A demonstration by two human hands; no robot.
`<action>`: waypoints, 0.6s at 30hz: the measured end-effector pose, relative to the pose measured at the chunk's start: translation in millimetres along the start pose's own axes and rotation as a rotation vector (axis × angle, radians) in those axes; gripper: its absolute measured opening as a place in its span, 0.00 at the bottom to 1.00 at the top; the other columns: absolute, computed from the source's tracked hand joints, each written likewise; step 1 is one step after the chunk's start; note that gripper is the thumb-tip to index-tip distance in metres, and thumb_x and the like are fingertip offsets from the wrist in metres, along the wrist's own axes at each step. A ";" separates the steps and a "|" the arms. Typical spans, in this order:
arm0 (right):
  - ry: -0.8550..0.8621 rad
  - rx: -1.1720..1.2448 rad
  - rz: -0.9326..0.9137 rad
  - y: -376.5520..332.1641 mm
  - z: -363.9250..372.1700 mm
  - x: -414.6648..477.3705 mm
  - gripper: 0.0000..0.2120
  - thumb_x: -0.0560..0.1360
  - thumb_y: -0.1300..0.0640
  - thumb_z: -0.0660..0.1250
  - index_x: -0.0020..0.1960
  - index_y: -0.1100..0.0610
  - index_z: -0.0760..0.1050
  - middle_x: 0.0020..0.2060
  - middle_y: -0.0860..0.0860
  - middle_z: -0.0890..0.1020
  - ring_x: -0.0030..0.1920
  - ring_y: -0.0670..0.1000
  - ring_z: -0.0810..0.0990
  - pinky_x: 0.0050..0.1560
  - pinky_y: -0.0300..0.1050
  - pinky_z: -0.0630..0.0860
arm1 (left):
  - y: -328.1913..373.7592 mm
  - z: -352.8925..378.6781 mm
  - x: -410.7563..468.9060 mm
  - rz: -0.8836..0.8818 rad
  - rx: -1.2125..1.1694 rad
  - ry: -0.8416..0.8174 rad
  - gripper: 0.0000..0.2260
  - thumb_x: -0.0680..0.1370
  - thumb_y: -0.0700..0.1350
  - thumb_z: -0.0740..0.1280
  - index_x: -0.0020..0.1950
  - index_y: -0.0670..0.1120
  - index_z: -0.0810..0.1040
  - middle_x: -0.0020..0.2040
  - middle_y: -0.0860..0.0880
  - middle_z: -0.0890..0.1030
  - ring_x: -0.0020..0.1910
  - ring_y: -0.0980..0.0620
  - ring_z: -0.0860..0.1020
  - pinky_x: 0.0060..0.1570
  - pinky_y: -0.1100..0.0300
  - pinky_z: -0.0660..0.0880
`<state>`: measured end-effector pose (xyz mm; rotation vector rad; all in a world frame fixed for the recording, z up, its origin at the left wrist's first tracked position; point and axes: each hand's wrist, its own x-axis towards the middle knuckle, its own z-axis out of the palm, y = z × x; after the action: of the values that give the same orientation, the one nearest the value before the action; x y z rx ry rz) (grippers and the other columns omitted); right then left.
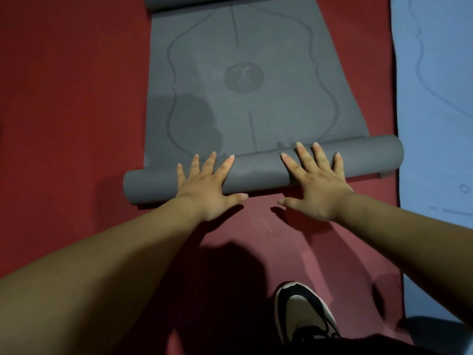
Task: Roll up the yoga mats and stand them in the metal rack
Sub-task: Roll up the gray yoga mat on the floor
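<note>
both hands, left (207, 190) and right (316, 185), press flat with fingers spread on the roll (258, 171) of a grey mat (243, 98) on the red floor (71, 98); even pressure should keep the edges aligned.

Dim room with flat indoor light and muted colours; the grey mat (230, 73) and red floor (64, 98) are evenly lit mid-scene and darker toward the near left. Soft-edged shadows: one dark blob on the mat's left half, a larger one on the floor beside the shoe (304, 311); the near forearms (102, 265) are almost silhouettes. Wide-lens bowing curves the blue mat (440, 98) at the right edge, and detail is soft throughout.
</note>
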<state>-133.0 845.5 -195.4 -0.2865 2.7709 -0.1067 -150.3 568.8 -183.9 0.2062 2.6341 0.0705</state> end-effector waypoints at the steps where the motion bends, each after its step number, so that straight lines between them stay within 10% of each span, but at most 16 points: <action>1: 0.005 -0.005 -0.002 0.3 -1.3 2.5 0.54 0.65 0.18 0.52 0.81 0.38 0.34 0.82 0.50 0.36 0.81 0.59 0.34 0.76 0.72 0.38 | -0.4 -2.2 2.3 -0.002 0.000 -0.006 0.46 0.69 0.82 0.53 0.79 0.68 0.35 0.84 0.53 0.40 0.82 0.41 0.37 0.76 0.32 0.35; 18: 0.186 -0.089 -0.023 2.1 -5.1 29.5 0.42 0.74 0.27 0.61 0.81 0.40 0.50 0.77 0.54 0.63 0.76 0.62 0.59 0.72 0.77 0.52 | -4.2 -7.5 25.2 0.010 0.039 0.115 0.43 0.71 0.79 0.58 0.81 0.65 0.48 0.79 0.51 0.63 0.77 0.41 0.60 0.76 0.30 0.49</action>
<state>-162.3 841.4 -200.8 -0.3482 2.9623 -0.0157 -176.2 568.5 -189.6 0.2350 2.7507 0.0352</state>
